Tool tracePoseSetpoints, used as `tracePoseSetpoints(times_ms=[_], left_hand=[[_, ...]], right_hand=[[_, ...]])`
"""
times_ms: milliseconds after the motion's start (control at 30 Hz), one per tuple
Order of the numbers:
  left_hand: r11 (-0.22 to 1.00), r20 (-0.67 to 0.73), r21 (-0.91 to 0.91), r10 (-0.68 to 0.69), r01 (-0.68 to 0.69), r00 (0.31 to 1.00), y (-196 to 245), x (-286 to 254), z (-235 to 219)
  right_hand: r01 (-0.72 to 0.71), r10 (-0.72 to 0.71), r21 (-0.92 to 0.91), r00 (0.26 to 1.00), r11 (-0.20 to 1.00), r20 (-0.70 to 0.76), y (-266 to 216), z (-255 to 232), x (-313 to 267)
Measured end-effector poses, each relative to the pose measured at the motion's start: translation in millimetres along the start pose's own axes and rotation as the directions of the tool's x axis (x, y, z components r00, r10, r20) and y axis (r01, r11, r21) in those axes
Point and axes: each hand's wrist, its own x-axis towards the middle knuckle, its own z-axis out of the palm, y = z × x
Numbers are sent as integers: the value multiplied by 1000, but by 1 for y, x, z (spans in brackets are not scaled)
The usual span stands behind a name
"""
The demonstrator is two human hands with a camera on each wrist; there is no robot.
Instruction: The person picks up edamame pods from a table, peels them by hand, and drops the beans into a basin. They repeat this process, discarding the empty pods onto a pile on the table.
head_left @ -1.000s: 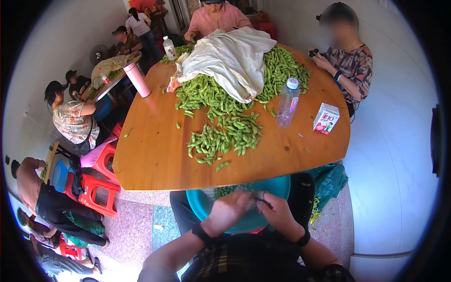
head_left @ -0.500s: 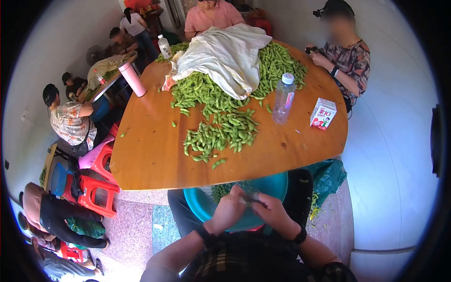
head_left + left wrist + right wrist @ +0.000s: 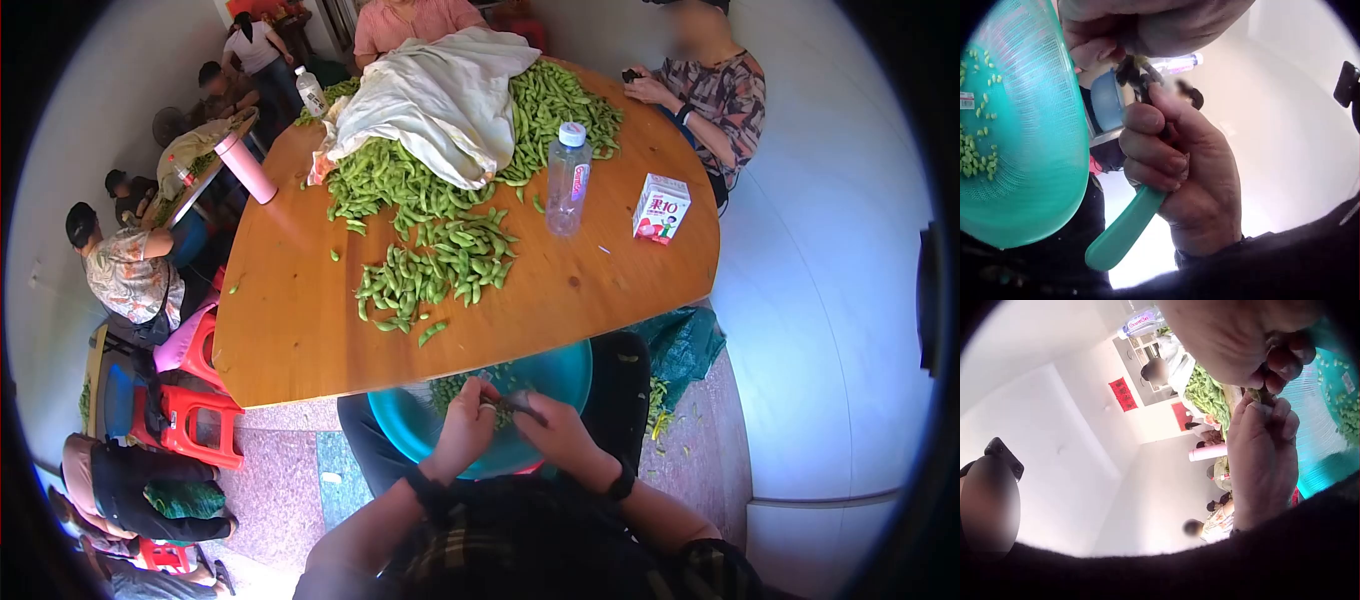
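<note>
My right hand (image 3: 562, 432) grips a tool with a green handle (image 3: 1125, 228), fingers curled round it; its working end is hidden among the fingers. Close beside it, my left hand (image 3: 464, 428) pinches a small greenish bean pod (image 3: 1256, 395), mostly covered by the fingertips. The two hands meet over a teal basket (image 3: 398, 425) between the knees, its wall finely perforated in the left wrist view. Loose shelled green beans (image 3: 971, 155) lie inside it.
A wooden table (image 3: 290, 330) bears a heap of bean pods (image 3: 440, 265) partly under a white cloth (image 3: 425, 105). Also on it are a clear bottle (image 3: 567, 185), a drink carton (image 3: 661, 208) and a pink flask (image 3: 246, 168). A person (image 3: 715, 95) sits at the right; red stools (image 3: 200, 425) stand left.
The head view has shifted, so the table and basket appear farther left and slightly higher. Both hands stay together over the basket, the fingers changing position slightly.
</note>
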Motion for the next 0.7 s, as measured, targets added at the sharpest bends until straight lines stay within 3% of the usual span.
tracePoseSetpoints(times_ms=[133, 167, 200, 233, 300, 333, 367, 433, 500, 533, 600, 633, 700], left_hand=[[1000, 64, -14, -27, 28, 998, -11, 5, -2], [980, 100, 141, 127, -140, 987, -27, 7, -4], [908, 158, 284, 271, -307, 949, -35, 10, -8], [905, 162, 288, 278, -314, 947, -24, 10, -13], [713, 249, 567, 329, -412, 911, 6, 6, -25], [815, 199, 491, 239, -308, 950, 22, 12, -32], [814, 201, 490, 243, -313, 949, 43, 21, -35], [931, -25, 364, 35, -24, 999, 83, 49, -40], [900, -235, 430, 185, -68, 954, 84, 92, -41], [900, -234, 430, 189, -73, 954, 73, 113, -40], [742, -370, 663, 443, -102, 817, 51, 145, -39], [742, -368, 662, 443, -105, 817, 51, 146, -39], [756, -289, 649, 345, -82, 893, 52, 143, -38]], right_hand=[[9, -11, -19, 995, 1000, -98, 11, -5, 1], [12, -14, -17, 995, 1000, -101, 8, -12, -1], [19, -33, -73, 980, 997, -198, 3, -25, -7], [22, -59, -127, 954, 992, -294, 2, -39, -11], [-48, -92, -302, 896, 952, -435, 17, -79, -25], [-107, -119, -414, 866, 904, -485, 30, -103, -34], [-176, -149, -514, 836, 839, -529, 44, -123, -43], [-204, -147, -494, 800, 845, -581, 64, -150, -58], [-227, -146, -474, 765, 851, -628, 73, -155, -65], [-221, -144, -461, 760, 860, -633, 76, -153, -66], [-251, -93, -443, 777, 861, -622, 63, -145, -65], [-229, -94, -437, 792, 870, -603, 64, -140, -64], [-228, -79, -452, 820, 863, -566, 59, -131, -63]])
